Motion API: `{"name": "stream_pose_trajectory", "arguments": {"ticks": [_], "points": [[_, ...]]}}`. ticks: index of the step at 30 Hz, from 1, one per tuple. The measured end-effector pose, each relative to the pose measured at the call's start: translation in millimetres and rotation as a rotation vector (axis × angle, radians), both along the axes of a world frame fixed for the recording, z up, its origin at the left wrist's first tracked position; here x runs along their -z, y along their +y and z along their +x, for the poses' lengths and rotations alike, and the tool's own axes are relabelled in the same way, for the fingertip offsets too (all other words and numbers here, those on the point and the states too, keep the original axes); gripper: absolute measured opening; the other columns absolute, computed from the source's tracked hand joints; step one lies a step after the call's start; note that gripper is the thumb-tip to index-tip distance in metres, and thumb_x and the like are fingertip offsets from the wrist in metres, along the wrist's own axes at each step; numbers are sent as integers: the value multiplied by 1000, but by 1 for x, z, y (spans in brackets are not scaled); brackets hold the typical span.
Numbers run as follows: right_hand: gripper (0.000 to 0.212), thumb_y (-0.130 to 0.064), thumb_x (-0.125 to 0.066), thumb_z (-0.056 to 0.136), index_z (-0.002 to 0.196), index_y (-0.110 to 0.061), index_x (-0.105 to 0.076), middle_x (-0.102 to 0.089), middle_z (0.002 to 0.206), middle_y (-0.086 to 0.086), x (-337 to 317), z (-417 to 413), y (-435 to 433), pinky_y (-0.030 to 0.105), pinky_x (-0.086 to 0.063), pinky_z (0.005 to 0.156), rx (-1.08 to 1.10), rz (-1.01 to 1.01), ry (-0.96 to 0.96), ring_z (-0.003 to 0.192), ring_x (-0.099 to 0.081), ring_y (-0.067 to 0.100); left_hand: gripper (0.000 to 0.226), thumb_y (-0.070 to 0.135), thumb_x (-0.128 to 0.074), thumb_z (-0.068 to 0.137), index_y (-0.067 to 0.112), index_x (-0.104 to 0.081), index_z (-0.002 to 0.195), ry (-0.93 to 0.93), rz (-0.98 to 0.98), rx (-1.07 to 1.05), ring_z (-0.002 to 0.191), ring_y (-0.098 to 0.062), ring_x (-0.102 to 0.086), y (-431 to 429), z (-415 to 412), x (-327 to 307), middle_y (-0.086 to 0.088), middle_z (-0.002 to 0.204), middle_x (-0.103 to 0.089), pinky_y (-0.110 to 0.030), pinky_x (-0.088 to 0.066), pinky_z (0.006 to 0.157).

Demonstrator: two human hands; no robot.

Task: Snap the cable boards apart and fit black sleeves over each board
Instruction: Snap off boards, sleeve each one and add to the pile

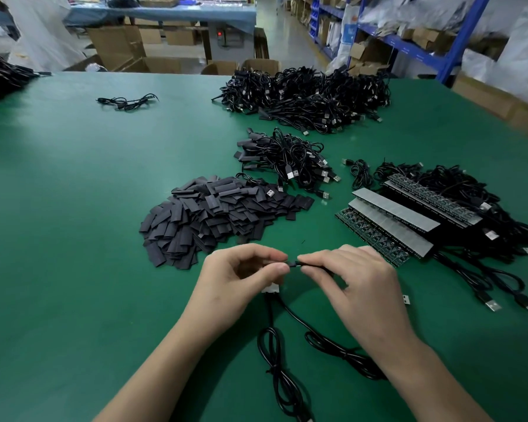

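Your left hand [241, 275] and right hand [348, 278] met at the lower centre of the frame, fingers curled, each pinching one end of a small black piece [293, 264] between thumb and forefinger (whether it was a sleeve or a cable end, you could not tell from this view). A pale board [270, 288] peeked out just under your left fingers, and two black cables [275, 360] trailed from there toward the bottom edge, one passing beneath your right wrist.

Above your left hand, the heap of loose black sleeves [214, 214] lay on the green table [73, 208]. At the right of the frame sat the unsnapped board strips [390, 220], stacked at a slant with their cables tangled behind them. Above the sleeve heap lay a smaller bundle of sleeved cables [284, 159], and higher up, at the upper centre, a large cable pile [305, 99]. A lone cable [125, 102] lay at the upper left, and a single USB plug [406, 299] rested just beside your right hand
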State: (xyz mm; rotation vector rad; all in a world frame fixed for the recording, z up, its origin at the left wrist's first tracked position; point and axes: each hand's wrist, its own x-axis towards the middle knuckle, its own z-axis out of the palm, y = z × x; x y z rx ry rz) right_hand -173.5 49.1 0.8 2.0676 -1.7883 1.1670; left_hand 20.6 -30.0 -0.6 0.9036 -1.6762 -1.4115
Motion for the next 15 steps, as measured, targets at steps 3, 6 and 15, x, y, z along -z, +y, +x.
{"name": "stream_pose_trajectory", "arguments": {"ticks": [3, 6, 15], "points": [[10, -32, -73, 91, 97, -24, -78, -75, 87, -16, -1, -1, 0, 39, -51, 73, -26, 31, -4, 76, -66, 12, 29, 39, -77, 77, 26, -81, 103, -73, -28, 39, 83, -11, -76, -2, 2, 2, 5, 89, -80, -17, -55, 77], [13, -41, -75, 87, 96, -32, -77, -72, 84, -20, -3, -1, 1, 33, -49, 78, -55, 152, -144, 78, -64, 3, 27, 33, -80, 79, 27, -81, 105, -164, -131, 54, 84, -10, -75, -5, 5, 2, 8, 93, -78, -23, -57, 82], [4, -39, -72, 92, 88, -40, -73, -67, 69, -7, -4, -6, 2, 25, -46, 56, -119, 465, -495, 58, -56, 4, 22, 26, -82, 83, 18, -83, 104, -277, -570, -7, 83, -3, -69, -1, 4, -1, 12, 93, -73, -11, -48, 79]]}}
